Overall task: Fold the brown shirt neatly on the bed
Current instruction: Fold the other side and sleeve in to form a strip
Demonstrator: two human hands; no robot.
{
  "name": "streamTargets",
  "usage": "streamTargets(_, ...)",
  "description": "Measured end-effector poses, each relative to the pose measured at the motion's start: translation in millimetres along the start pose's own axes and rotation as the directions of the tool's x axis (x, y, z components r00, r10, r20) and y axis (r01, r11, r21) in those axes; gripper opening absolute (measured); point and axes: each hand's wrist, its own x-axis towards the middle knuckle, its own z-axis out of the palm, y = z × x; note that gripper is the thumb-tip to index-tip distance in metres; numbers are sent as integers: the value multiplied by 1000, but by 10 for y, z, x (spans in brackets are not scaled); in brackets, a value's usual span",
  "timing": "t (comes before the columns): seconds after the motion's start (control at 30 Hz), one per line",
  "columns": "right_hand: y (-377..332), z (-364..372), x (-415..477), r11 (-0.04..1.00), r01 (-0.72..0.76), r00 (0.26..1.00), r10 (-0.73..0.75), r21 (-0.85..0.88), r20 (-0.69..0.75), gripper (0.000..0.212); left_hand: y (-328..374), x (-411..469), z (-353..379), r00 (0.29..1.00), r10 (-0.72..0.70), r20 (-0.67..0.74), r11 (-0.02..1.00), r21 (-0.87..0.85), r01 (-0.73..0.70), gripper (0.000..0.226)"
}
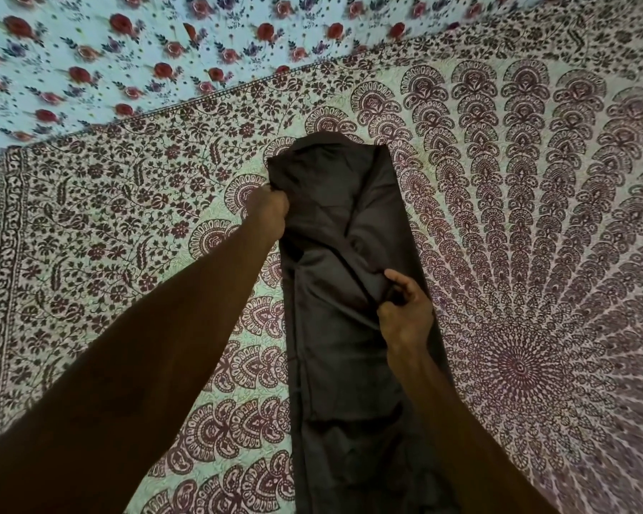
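While patterned bedspread [535,217] lies bare on both sides, the brown shirt [338,328] runs lengthwise away, left hand [270,209] gripping its far-left edge, right hand [405,309] pinching a mid fold

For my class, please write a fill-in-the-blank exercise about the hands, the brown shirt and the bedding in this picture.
The left hand grips the dark brown cloth shirt nearer its ____ end.
The right hand pinches a fold of the ____.
The shirt lies on a maroon mandala-print bedspread, beyond which a pale blue sheet shows ____ roses.
Missing words: far; shirt; red.
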Motion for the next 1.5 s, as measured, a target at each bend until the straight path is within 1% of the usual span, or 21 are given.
streamTargets(0.13,6,24,-4,1000,-11,1000,11,22,-17,53,21,23,9,1000,18,19,1000,-5,-18,39)
streamTargets(0.27,4,51,-49,999,16,999,-17,-32,-35,53,109,92,4,994,106,-19,980,171,-101,62)
streamTargets(0.3,1,59,-56,999,18,999,-20,-37,-39,53,124,125,-9,989,141,-37,967,219,-130,63)
streamTargets(0.37,-3,80,-60,999,6,999,-7,-34,-44,53,143,230,-35,980,193,-55,948,266,-172,51)
streamTargets(0.43,5,89,-54,999,-7,999,5,-37,-43,53,147,329,-58,983,180,-32,967,189,-171,33)
streamTargets(0.47,17,91,-51,999,-1,999,0,-42,-42,54,144,378,-66,985,171,-17,976,142,-167,30)
streamTargets(0.53,46,91,-38,999,22,999,-24,-50,-41,54,121,448,-84,983,182,0,977,114,-180,33)
streamTargets(0.67,60,76,-14,996,36,998,-40,-79,-41,55,87,344,-38,979,193,-66,978,94,-186,39)
streamTargets(0.73,60,66,-2,997,27,999,-30,-68,-34,55,17,115,-7,972,177,-154,981,105,-162,54)
streamTargets(0.8,63,37,4,998,16,1000,-18,-65,-23,55,-160,-265,27,941,255,-224,955,209,-209,57)
streamTargets(0.87,63,-16,12,997,-22,1000,22,-76,3,57,-444,-686,37,910,348,-223,927,229,-299,53)
streamTargets(1.0,127,-132,7,980,-57,994,74,-192,84,51,-956,-1250,-59,948,293,-125,955,79,-284,45)
streamTargets(1.07,174,-160,8,958,-33,992,66,-286,107,45,-1076,-1390,-137,932,359,-53,922,175,-345,43)
streamTargets(1.13,173,-182,4,925,19,990,34,-379,134,38,-1112,-1486,-211,896,445,-8,810,430,-398,38)
streamTargets(1.17,150,-198,1,910,46,989,15,-413,144,34,-1102,-1515,-240,874,486,-11,746,527,-408,34)
streamTargets(1.2,128,-207,14,898,66,989,0,-435,149,30,-1060,-1540,-265,862,507,-25,717,567,-405,31)
streamTargets(1.27,68,-226,11,882,86,989,-18,-464,149,24,-988,-1564,-320,886,460,-56,762,537,-362,29)
streamTargets(1.33,48,-231,11,871,82,990,-16,-485,139,23,-986,-1509,-361,974,224,-1,885,420,-203,33)
streamTargets(1.37,48,-230,16,865,74,991,-6,-497,136,24,-1005,-1490,-381,994,93,56,934,341,-106,36)
streamTargets(1.43,60,-240,10,854,64,990,13,-517,143,28,-1101,-1495,-416,985,-84,153,970,239,45,35)
streamTargets(1.5,49,-267,-13,866,50,985,39,-498,166,34,-1190,-1528,-447,974,-144,175,968,230,101,24)
